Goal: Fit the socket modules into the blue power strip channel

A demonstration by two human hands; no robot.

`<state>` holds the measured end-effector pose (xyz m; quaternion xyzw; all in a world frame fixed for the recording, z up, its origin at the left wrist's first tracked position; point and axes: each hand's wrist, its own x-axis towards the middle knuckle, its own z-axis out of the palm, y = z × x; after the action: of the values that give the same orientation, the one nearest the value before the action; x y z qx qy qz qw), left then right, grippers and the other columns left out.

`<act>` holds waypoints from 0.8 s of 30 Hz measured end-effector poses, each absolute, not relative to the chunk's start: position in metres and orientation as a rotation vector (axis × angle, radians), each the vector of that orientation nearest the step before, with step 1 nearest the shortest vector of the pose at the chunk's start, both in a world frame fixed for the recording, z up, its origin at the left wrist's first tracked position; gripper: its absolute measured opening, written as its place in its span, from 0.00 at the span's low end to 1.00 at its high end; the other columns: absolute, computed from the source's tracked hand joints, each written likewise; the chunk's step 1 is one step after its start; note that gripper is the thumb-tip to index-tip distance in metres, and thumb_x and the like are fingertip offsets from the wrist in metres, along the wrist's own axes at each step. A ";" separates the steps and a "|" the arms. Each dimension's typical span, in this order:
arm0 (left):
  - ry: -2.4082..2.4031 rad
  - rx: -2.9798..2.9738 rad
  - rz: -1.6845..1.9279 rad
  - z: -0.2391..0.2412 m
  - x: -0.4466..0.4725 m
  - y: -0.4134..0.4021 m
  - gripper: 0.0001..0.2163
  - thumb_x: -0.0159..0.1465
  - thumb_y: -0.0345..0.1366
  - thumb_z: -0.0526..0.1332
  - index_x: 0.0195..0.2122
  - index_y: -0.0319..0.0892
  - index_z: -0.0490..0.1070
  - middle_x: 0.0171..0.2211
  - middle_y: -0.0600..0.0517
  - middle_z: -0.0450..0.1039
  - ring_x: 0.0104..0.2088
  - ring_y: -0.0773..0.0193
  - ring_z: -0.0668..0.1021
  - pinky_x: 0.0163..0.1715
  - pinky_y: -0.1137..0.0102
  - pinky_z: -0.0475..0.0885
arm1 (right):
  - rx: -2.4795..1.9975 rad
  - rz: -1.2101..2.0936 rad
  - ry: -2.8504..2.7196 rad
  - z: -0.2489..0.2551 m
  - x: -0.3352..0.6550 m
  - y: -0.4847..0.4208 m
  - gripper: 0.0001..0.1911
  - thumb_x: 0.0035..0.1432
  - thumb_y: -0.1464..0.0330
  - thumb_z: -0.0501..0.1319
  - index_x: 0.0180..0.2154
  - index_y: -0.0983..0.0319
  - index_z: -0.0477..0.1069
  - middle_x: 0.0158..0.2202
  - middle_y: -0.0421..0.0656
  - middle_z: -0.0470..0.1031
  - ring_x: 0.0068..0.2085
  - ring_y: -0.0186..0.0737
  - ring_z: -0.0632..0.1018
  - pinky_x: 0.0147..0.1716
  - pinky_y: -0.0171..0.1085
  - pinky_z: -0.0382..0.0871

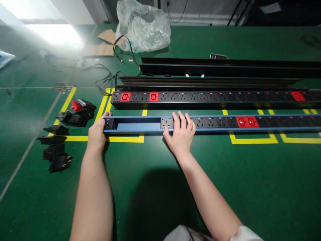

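A long blue power strip point(140, 126) lies across the green surface in front of me, with black and red sockets along its right part. My left hand point(96, 134) grips its left end, around a black end module point(108, 124). Between that module and the first white-marked black socket point(166, 123), a stretch of the blue channel shows bare. My right hand point(181, 135) lies over the strip just right of this socket. Its thumb touches the socket's near side, and its fingers reach over toward the far edge, covering part of the row.
Loose black modules point(60, 162), with a red one point(76, 106), lie at the left. Behind the blue strip is a black power strip point(175, 97), then long black channels point(225, 68). A cable point(130, 45) and clear plastic bag point(142, 26) are farther back. Yellow tape point(125, 139) marks the surface.
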<state>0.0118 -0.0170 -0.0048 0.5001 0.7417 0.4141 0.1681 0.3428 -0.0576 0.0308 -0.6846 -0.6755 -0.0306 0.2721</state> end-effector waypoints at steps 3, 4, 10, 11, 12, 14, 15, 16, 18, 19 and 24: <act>1.812 1.289 1.283 -0.009 0.008 -0.017 0.27 0.73 0.42 0.52 0.66 0.30 0.70 0.60 0.45 0.78 0.58 0.60 0.80 0.68 0.65 0.70 | -1.855 -0.064 -1.828 0.032 0.343 -0.058 0.31 0.69 0.56 0.56 0.67 0.63 0.69 0.68 0.52 0.70 0.71 0.56 0.63 0.69 0.54 0.54; 1.785 1.267 1.314 -0.009 0.007 -0.017 0.27 0.72 0.43 0.53 0.67 0.30 0.70 0.60 0.44 0.78 0.59 0.59 0.80 0.69 0.64 0.69 | -1.859 -0.058 -1.829 0.032 0.343 -0.058 0.31 0.69 0.56 0.56 0.67 0.63 0.69 0.68 0.53 0.70 0.72 0.56 0.63 0.70 0.55 0.54; 1.747 1.217 1.336 -0.005 0.008 -0.020 0.27 0.70 0.41 0.61 0.66 0.31 0.71 0.61 0.42 0.77 0.64 0.55 0.77 0.71 0.62 0.67 | -1.871 -0.084 -1.813 0.027 0.342 -0.055 0.31 0.68 0.56 0.58 0.66 0.63 0.70 0.67 0.54 0.71 0.71 0.58 0.64 0.69 0.56 0.55; 1.747 1.209 1.336 -0.004 0.009 -0.020 0.27 0.69 0.41 0.62 0.66 0.32 0.71 0.61 0.42 0.76 0.64 0.55 0.77 0.71 0.63 0.67 | -1.875 -0.086 -1.810 0.026 0.342 -0.054 0.31 0.68 0.55 0.59 0.66 0.63 0.71 0.67 0.54 0.71 0.70 0.59 0.64 0.68 0.56 0.56; 1.744 1.198 1.340 -0.004 0.010 -0.019 0.27 0.69 0.41 0.62 0.66 0.32 0.71 0.62 0.42 0.76 0.65 0.56 0.77 0.71 0.63 0.67 | -1.878 -0.086 -1.807 0.025 0.342 -0.053 0.31 0.68 0.55 0.59 0.66 0.62 0.71 0.67 0.55 0.72 0.70 0.59 0.64 0.68 0.57 0.56; 1.761 1.160 1.363 -0.004 0.016 -0.016 0.26 0.70 0.41 0.62 0.66 0.32 0.71 0.63 0.42 0.75 0.65 0.56 0.77 0.71 0.63 0.67 | -1.877 -0.088 -1.803 0.023 0.342 -0.052 0.31 0.68 0.54 0.59 0.65 0.62 0.72 0.66 0.55 0.72 0.70 0.59 0.64 0.68 0.57 0.56; 1.790 1.137 1.382 -0.004 0.021 -0.015 0.26 0.70 0.40 0.61 0.65 0.32 0.72 0.62 0.41 0.76 0.64 0.56 0.77 0.70 0.64 0.68 | -1.872 -0.094 -1.799 0.022 0.342 -0.052 0.31 0.68 0.53 0.59 0.65 0.62 0.72 0.66 0.55 0.73 0.70 0.59 0.64 0.68 0.57 0.56; 1.833 1.109 1.411 -0.004 0.027 -0.014 0.25 0.70 0.39 0.60 0.65 0.31 0.72 0.62 0.41 0.76 0.63 0.57 0.78 0.68 0.64 0.70 | -1.866 -0.102 -1.795 0.022 0.342 -0.051 0.31 0.68 0.53 0.59 0.65 0.62 0.72 0.66 0.54 0.73 0.70 0.59 0.65 0.68 0.56 0.56; 1.965 1.076 1.501 -0.001 0.043 -0.017 0.23 0.70 0.36 0.58 0.63 0.30 0.73 0.60 0.40 0.77 0.60 0.57 0.80 0.66 0.64 0.72 | -1.852 -0.113 -1.791 0.022 0.342 -0.052 0.31 0.68 0.53 0.59 0.65 0.63 0.72 0.65 0.54 0.73 0.69 0.59 0.65 0.68 0.56 0.56; 2.022 1.081 1.552 0.001 0.052 -0.020 0.23 0.71 0.37 0.58 0.64 0.30 0.72 0.61 0.40 0.77 0.61 0.58 0.79 0.66 0.65 0.71 | -1.847 -0.113 -1.792 0.023 0.342 -0.052 0.31 0.68 0.53 0.59 0.65 0.63 0.72 0.65 0.54 0.73 0.69 0.59 0.65 0.68 0.56 0.56; 2.578 1.254 1.530 0.021 0.109 -0.056 0.18 0.72 0.37 0.57 0.61 0.42 0.74 0.63 0.41 0.73 0.66 0.53 0.73 0.69 0.57 0.65 | -1.859 -0.097 -1.798 0.023 0.343 -0.053 0.30 0.69 0.53 0.59 0.65 0.62 0.72 0.65 0.55 0.74 0.69 0.59 0.65 0.68 0.57 0.56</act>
<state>0.1087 -0.0563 0.0212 0.3854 0.7922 0.4702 -0.0537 0.3430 -0.0525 0.0235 -0.6909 -0.6682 -0.0360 0.2735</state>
